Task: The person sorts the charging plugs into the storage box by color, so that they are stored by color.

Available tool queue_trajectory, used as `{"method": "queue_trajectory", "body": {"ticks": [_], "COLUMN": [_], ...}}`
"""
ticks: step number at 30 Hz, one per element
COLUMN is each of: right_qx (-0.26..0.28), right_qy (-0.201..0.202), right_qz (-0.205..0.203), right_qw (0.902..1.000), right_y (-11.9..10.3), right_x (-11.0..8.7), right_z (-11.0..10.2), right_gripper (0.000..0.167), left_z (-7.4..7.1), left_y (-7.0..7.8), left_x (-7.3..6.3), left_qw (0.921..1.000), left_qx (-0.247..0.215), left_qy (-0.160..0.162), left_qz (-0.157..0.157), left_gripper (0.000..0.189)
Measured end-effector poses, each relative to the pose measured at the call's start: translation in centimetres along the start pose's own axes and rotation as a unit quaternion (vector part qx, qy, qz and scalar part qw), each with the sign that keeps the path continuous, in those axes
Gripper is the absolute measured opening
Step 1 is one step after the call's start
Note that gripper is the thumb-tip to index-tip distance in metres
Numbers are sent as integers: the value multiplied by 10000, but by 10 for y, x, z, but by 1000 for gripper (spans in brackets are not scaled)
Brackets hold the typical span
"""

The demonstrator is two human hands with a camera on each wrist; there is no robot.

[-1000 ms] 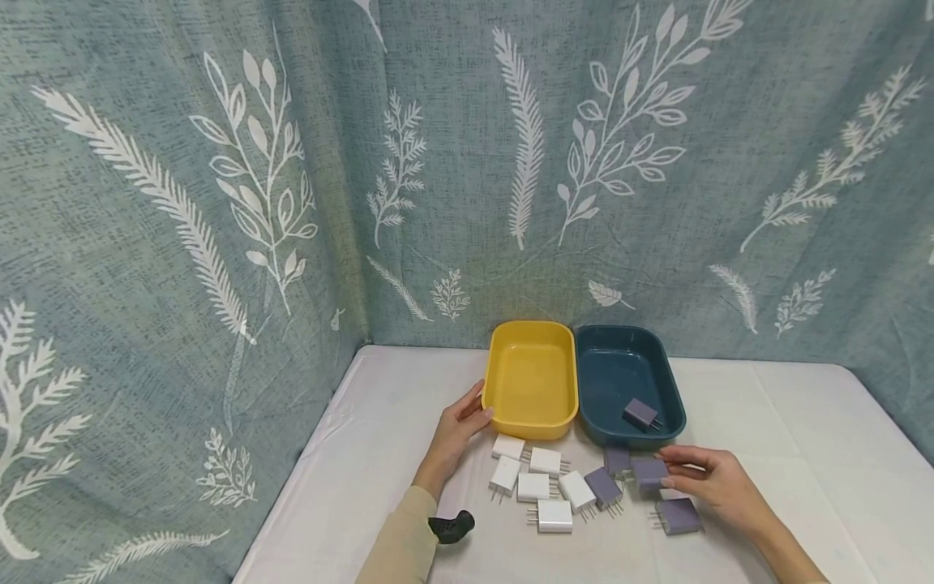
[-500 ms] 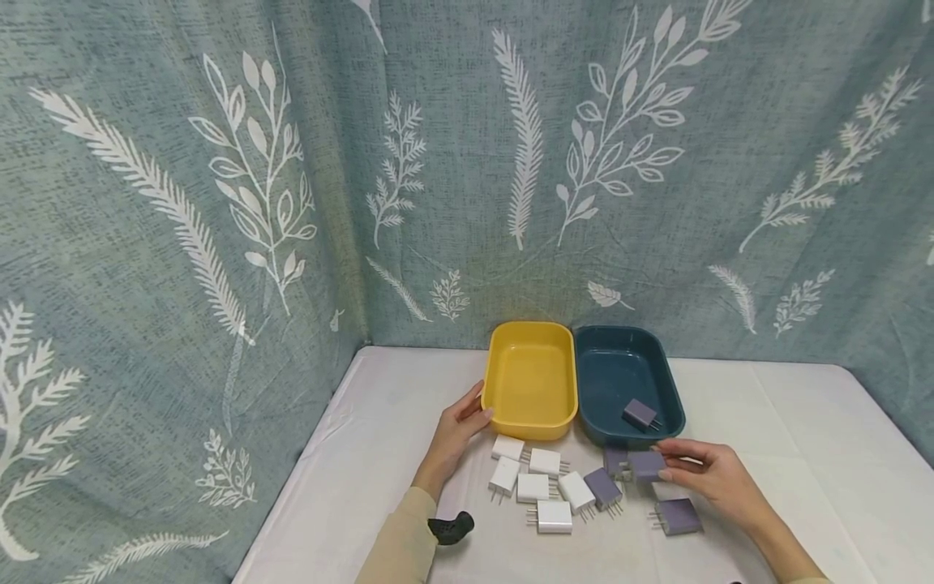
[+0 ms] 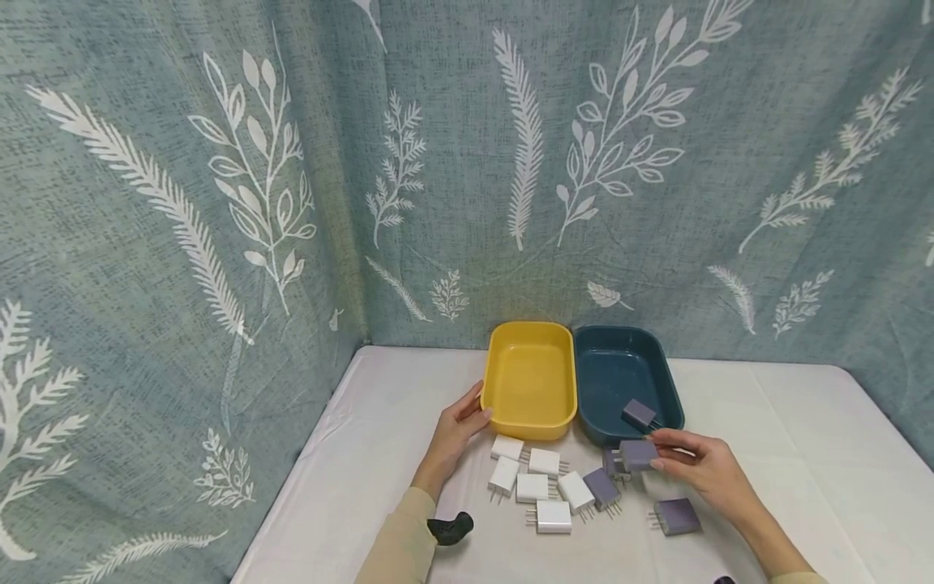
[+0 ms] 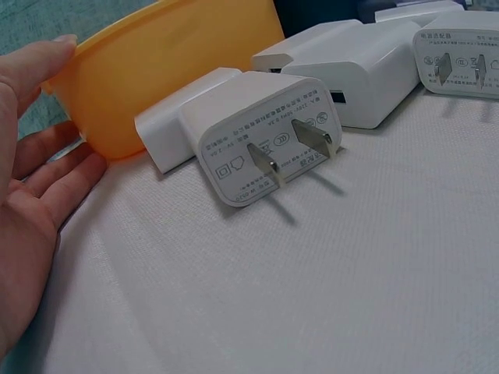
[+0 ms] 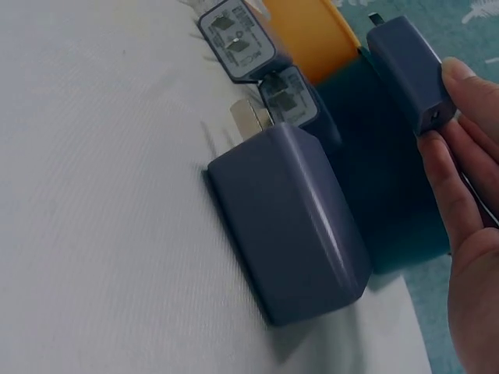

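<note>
My right hand (image 3: 704, 466) pinches a purple charger plug (image 3: 637, 456) between thumb and fingers, its prongs pointing left. It hangs off the table at the front edge of the dark blue tray (image 3: 606, 426), inside which one purple charger (image 3: 639, 414) lies. Under and left of the held charger, two more purple chargers (image 3: 601, 488) lie on the cloth. Another purple charger (image 3: 675, 517) lies nearer, large in the right wrist view. My left hand (image 3: 452, 442) holds the front left corner of the yellow tray (image 3: 529, 426), thumb at the rim and fingers against its outer wall (image 4: 187, 47).
Several white chargers (image 3: 533, 487) lie in front of the yellow tray, prongs facing different ways. A small black object (image 3: 451, 529) sits beside the left sleeve. Behind both trays hangs a patterned curtain (image 3: 467, 203). White cloth (image 3: 759, 422) covers the table.
My right hand has lifted the purple charger slightly and moved it away from me and a little left, toward the dark blue tray. The left hand has stayed at the yellow tray.
</note>
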State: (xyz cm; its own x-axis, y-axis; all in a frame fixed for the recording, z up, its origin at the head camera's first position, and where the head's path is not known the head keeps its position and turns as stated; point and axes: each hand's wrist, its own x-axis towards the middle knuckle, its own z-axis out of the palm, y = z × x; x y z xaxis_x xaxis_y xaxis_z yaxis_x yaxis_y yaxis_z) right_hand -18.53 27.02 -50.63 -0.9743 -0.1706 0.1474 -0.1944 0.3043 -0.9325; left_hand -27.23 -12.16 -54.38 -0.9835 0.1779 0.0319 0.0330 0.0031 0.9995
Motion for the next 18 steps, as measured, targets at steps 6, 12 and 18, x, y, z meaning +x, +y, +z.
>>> {"method": "queue_trajectory", "body": {"ticks": [6,12,18], "right_qx": [-37,-69,-54], "right_qy": [126,148,243], "right_qz": [6,-32,-8], "right_qw": [9999,9999,9997], "right_y": [-5,-11,-9], "right_x": [1,3,4], "right_z": [4,6,5], "right_gripper": [48,49,49], "left_z": [0,0,1], "left_y": [0,1,1], "left_x": [-1,-1,-2], "left_qw": [10000,10000,9999], "left_qx": [83,40,99], "left_qy": [17,55,53], "left_qz": [-2,-48,-21], "left_gripper": [64,62,62]}}
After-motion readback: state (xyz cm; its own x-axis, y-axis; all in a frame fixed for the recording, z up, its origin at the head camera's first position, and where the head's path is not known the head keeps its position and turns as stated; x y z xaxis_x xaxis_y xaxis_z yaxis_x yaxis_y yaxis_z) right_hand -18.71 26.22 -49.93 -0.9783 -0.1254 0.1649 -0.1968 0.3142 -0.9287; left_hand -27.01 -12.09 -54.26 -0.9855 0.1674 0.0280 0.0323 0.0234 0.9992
